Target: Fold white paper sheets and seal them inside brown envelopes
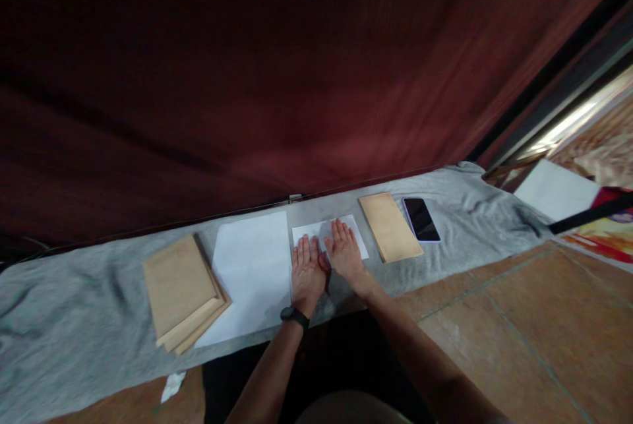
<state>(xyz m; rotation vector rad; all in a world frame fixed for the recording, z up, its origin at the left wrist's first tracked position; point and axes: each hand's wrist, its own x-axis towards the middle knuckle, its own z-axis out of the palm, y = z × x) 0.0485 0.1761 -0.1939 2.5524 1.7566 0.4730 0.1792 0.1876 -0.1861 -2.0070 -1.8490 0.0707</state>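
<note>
My left hand (306, 269) and my right hand (345, 252) lie flat, side by side, fingers stretched out, pressing on a small folded white paper (358, 234) on the grey cloth (74, 318). A dark watch sits on my left wrist. Just left of my hands lies a larger white sheet (250, 266). A single tan envelope (390, 226) lies to the right of my right hand.
A stack of tan envelopes (180, 289) rests at the left of the white sheet. A black phone (421, 219) lies beside the single envelope. A dark red curtain (247, 81) hangs behind. Tiled floor (519, 318) spreads at the right, with white paper (556, 190) beyond.
</note>
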